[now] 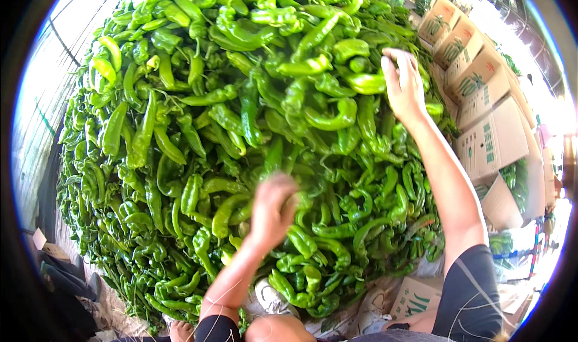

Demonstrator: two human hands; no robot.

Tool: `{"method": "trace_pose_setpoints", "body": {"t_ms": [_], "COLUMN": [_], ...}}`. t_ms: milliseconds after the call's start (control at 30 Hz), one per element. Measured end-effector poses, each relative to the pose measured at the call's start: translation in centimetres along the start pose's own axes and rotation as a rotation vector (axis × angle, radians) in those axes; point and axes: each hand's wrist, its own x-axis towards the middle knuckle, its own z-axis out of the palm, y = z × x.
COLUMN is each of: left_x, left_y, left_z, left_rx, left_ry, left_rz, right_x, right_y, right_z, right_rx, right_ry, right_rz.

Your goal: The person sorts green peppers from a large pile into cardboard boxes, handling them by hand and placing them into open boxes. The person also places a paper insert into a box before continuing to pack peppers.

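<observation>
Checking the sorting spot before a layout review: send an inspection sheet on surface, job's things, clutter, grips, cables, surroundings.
Surface: floor partly visible at lower left; mostly covered in view.
Job's things: large heap of green peppers, loose, lying at all angles.
Clutter: row of cartons along the right, some flaps open; shoes at the heap's near edge.
Grips: left grip blurred over the near middle; right grip at the heap's right side, beside a light green pepper. Contact or hold unclear for both.
Cables: none identifiable; dark line at upper left, nature unclear.
Surroundings: pale sheeting left; strong glare right.
</observation>
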Motion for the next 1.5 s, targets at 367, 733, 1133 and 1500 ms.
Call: {"method": "trace_pose_setpoints", "body": {"t_ms": [367,733,1133,1500], "left_x": [24.5,26.1,22.3,9.9], "left_y": [-18.8,-21.6,-16.9,-12.7], "left_z": [-6.0,-3.9,-7.0,-6.2], "left_rx": [0.501,0.820,0.594,0.217], "left_ry": [0.271,0.175,-0.510,-0.330], "left_rz": [-0.419,0.073,-0.274,-0.029], "right_x": [17.8,19.4,14.8,-4.0], "right_y": [6.0,7.1,1.8,-7.6], "right_z": [14.7,24.3,18.6,9.1], "right_rx": [-0.163,0.193,0.099,0.253], "right_ry": [-0.212,-0.916,-1.311,-1.201], "right_rz": [0.188,0.486,0.134,0.085]}}
